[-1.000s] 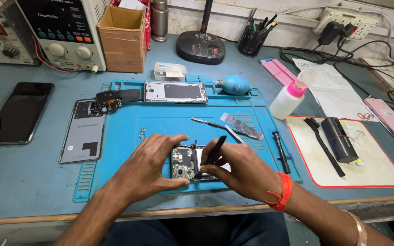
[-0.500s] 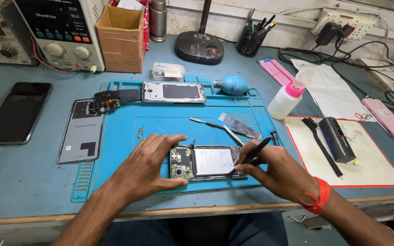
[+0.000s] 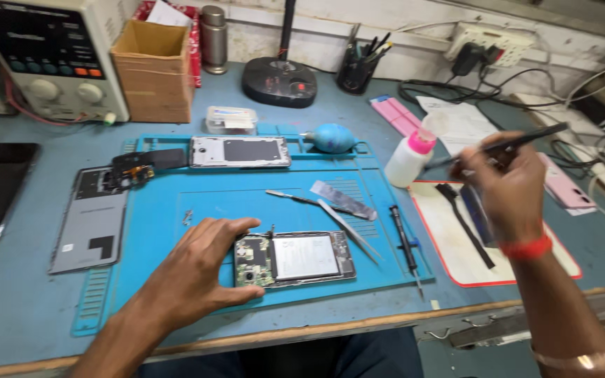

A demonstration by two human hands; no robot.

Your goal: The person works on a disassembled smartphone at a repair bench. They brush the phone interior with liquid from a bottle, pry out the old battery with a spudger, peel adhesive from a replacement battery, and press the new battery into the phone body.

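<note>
While the opened phone [image 3: 293, 259] lies at the blue mat's [image 3: 176, 210] 6 o'clock, left hand [image 3: 201, 269] fingers curled against its end, the right hand [image 3: 505, 185] has lifted away toward 2 o'clock, pinching a black tool [image 3: 519, 142]; board now unobstructed. Tool tip blurred; board detail unreadable.

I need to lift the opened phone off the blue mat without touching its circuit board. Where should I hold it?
Take the opened phone by its two long edges near the right end, coming from above. It lies flat, board exposed at the left under the left hand.
</note>
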